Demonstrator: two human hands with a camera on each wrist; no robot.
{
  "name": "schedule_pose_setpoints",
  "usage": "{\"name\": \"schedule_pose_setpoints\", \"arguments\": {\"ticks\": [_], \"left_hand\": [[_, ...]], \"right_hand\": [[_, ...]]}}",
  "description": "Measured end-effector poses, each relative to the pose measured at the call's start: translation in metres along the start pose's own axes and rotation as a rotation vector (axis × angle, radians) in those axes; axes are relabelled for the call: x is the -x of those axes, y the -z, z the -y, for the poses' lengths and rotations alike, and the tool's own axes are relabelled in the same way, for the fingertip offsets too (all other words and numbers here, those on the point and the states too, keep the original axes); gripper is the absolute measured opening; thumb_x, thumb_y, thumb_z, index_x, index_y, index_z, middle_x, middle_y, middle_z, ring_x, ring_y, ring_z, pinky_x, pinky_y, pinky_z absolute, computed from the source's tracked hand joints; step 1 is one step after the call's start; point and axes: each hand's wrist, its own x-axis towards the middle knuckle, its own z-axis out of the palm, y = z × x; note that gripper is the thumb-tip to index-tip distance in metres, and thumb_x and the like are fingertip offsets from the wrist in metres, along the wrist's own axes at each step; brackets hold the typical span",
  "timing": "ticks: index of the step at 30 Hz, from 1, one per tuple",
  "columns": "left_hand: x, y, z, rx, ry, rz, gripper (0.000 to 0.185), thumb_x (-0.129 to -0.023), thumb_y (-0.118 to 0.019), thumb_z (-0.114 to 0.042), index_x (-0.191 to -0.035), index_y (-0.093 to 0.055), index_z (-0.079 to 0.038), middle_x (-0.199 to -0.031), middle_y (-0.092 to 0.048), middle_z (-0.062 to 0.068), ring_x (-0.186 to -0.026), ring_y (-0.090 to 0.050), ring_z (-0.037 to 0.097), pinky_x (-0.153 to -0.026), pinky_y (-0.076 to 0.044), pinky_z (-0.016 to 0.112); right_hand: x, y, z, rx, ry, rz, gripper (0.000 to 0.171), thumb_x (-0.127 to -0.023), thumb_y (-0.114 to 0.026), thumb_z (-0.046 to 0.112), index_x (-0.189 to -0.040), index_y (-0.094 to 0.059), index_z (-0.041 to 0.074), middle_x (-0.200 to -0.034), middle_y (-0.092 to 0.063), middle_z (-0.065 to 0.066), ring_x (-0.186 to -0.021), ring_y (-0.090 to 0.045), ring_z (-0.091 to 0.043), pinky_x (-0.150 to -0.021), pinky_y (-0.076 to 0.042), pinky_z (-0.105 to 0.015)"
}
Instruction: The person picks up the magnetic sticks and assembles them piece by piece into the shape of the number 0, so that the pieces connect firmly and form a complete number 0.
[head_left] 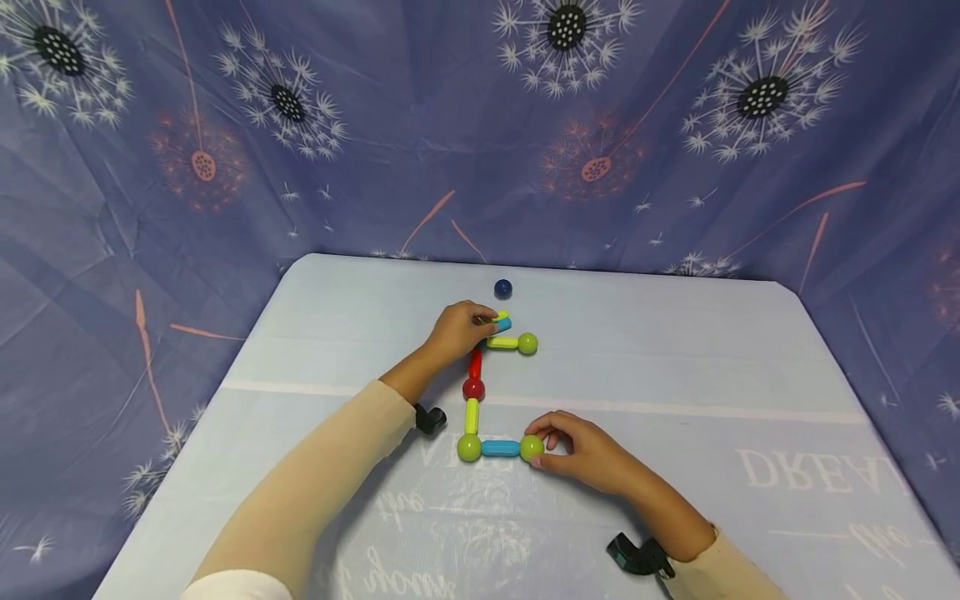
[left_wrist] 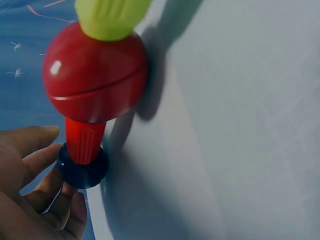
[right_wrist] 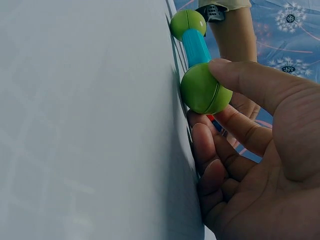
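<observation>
Green ball [head_left: 532, 447]: end of blue rod [head_left: 500, 448], flat on desk.
Blue-and-yellow rod [head_left: 501, 321]: tilted, at the chain's far end.

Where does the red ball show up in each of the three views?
Head: red ball at centre, between the red rod and yellow rod.
Left wrist: upper left, large.
Right wrist: not in view.
Shared landmark: the pale blue table, in all three views.
</observation>
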Motion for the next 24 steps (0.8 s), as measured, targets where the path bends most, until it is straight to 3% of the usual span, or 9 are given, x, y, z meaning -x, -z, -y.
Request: {"name": "schedule_pose_setpoints", "arguments": {"ticks": [5,24], "left_hand": [[-0.004,-0.003,0.002,-0.027,-0.02,0.005,0.028,-0.095,-0.071,-0.023,-0.12,-0.075,-0.01,-0.109,-0.07,0.008,-0.103,-0.066,0.023,-0.088,-0.055,0.034],[-0.016,-0.012,0.009,-0.066,0.02,0.013,0.029,-0.094,-0.072,-0.026,-0.117,-0.076,-0.008,-0.11,-0.068,0.01,-0.1,-0.063,0.023,-0.09,-0.054,0.035]], "right_hand": [[0.0,0.0,0.0,0.001,-0.002,0.001,0.031,-0.088,-0.079,0.032,-0.116,-0.068,0.024,-0.104,-0.064,0.005,-0.094,-0.058,-0.014,-0.081,-0.049,-0.024],[-0.001,0.0,-0.001,0.005,0.002,-0.011,0.031,-0.088,-0.079,0.033,-0.116,-0.068,0.025,-0.102,-0.064,0.005,-0.093,-0.057,-0.013,-0.079,-0.047,-0.024]]}}
